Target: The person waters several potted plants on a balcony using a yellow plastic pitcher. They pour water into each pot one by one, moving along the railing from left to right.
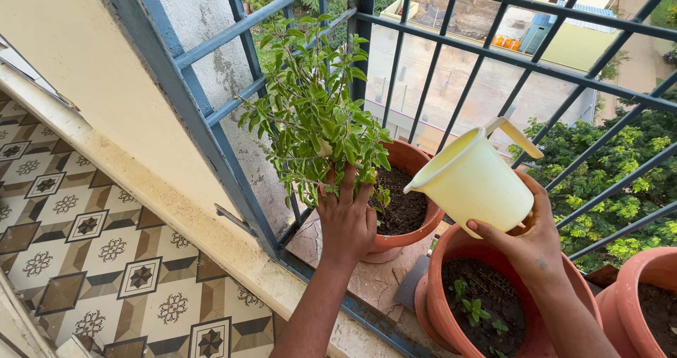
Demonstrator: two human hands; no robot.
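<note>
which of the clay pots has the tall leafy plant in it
The far terracotta pot by the railing corner, under the left hand. The middle pot holds only small seedlings, and the right-edge pot shows only soil.

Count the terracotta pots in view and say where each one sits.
3. One pot with the leafy plant stands by the railing behind the left hand; a second sits below the right hand holding the jug; a third is cut off at the right edge. More may lie outside the frame.

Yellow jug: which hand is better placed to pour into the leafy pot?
Right. The right hand already holds the yellow jug, spout tilted toward the leafy pot; the left hand is in the plant.
</note>
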